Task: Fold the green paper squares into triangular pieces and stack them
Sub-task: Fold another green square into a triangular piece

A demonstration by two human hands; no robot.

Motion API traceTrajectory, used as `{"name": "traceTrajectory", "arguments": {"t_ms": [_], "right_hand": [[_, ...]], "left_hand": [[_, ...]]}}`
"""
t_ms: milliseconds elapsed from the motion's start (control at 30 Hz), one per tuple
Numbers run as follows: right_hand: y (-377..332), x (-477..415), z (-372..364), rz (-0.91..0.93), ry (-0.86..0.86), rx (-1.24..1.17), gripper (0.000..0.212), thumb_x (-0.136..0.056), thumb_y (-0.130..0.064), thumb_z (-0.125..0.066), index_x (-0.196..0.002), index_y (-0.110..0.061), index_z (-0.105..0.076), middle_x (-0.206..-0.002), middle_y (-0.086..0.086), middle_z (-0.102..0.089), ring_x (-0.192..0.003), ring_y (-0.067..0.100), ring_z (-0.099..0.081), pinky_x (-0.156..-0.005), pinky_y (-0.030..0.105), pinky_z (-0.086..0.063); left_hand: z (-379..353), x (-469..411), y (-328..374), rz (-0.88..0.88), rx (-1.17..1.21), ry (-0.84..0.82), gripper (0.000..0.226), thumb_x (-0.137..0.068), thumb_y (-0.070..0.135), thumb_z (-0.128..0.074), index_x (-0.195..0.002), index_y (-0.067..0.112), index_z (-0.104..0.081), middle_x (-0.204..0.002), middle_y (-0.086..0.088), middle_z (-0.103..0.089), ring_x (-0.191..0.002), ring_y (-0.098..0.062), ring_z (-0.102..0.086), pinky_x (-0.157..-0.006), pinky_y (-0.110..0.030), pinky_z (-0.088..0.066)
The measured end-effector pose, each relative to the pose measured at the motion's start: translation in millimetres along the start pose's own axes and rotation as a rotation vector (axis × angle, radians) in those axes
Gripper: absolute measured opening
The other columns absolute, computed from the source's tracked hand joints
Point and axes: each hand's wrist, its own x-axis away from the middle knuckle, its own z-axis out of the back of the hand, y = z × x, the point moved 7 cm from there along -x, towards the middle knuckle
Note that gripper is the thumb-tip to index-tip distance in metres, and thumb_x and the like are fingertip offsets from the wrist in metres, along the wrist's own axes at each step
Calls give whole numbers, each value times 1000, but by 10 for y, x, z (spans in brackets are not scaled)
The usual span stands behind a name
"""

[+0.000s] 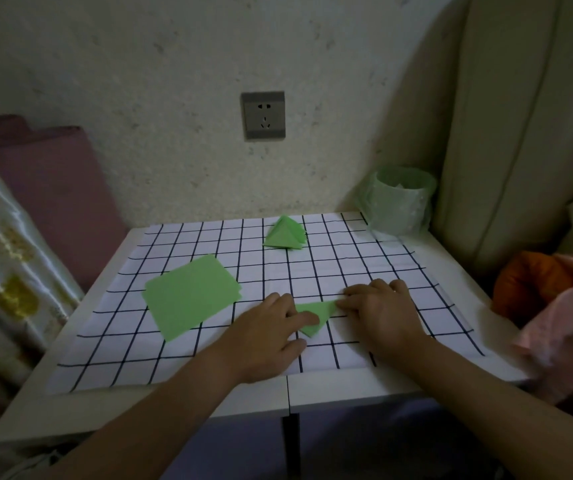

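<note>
the risk here is the crease going crooked: if your left hand slides while it flattens the folded paper, the layers can creep apart and the triangle will come out uneven, and it will then sit badly on the pile. the checked cloth under it could also drag or wrinkle with a hard sideways push, which would carry the piece off line. your left forearm lies just beside the near right edge of the stack of flat green squares, so a wide sweep of that arm could fan those sheets out. the folded paper lies on the cloth near you, between your two hands. your left hand is open, its straight fingers lying flat over the left part of the piece. your right hand is also open, fingertips bent down onto the piece's right corner; in this dim light it looks like pressing rather than pinching, but that is hard to be sure of. the pile of finished triangles sits well apart at the far side of the cloth, with nothing in the way between.
</note>
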Motion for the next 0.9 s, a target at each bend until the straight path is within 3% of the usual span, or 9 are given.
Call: {"name": "traceTrajectory", "arguments": {"t_ms": [167, 333, 400, 500, 600, 767, 900], "right_hand": [[4, -8, -50, -69, -12, 30, 18, -84, -21, -67, -90, -35, -77, -101, -13, -74, -80, 18, -62, -75, 36, -34], [7, 17, -69, -89, -42, -8, 31, -93, -26, -46, -108, -30, -74, -120, -8, -69, -110, 19, -61, -106, 50, -27], [-100, 45, -21, -1, -13, -65, 38, -92, -32, -40, -112, -27, -72, -126, -3, -67, -119, 20, -59, -110, 57, -32], [-234, 79, -83, 168, -73, -185, 32, -94, -26, -43, -104, -27, -74, -117, -7, -69, -113, 15, -62, -106, 42, -36], [-192, 42, -100, 131, -108, -245, 36, -91, -27, -42, -99, -25, -77, -118, -10, -70, -110, 11, -62, -111, 38, -27], [-199, 30, -90, 89, -141, -245, 41, -89, -31, -38, -96, -22, -78, -122, -9, -69, -108, 11, -64, -113, 38, -23], [-224, 28, -88, 75, -128, -211, 52, -86, -35, -28, -93, -23, -78, -121, -9, -70, -106, 11, -65, -111, 41, -28]], "left_hand": [[-37, -113, 42, 44, -74, 17, 48, -97, 51, -37, -143, 38, -43, -98, 7, -35, -94, -11, -33, -77, -28, -35], [-30, -152, 89, 48, -113, 12, 49, -97, 53, -37, -144, 41, -41, -97, 5, -32, -96, -13, -33, -79, -30, -36], [-28, -164, 103, 43, -139, 9, 49, -96, 54, -36, -144, 41, -41, -97, 4, -32, -97, -15, -35, -78, -30, -36], [-27, -167, 116, 31, -171, 16, 47, -96, 53, -36, -140, 41, -44, -96, 4, -31, -95, -16, -34, -75, -29, -29], [-40, -121, 114, 25, -131, 20, 47, -96, 53, -36, -140, 42, -44, -97, 4, -34, -96, -15, -35, -76, -30, -34], [-48, 41, 62, 53, -1, 21, 47, -95, 51, -39, -139, 41, -49, -118, 5, -45, -112, -12, -38, -91, -28, -37], [-76, 155, 63, 68, 88, 9, 45, -95, 47, -44, -139, 38, -52, -141, 5, -41, -131, -11, -32, -108, -32, -34]]}}
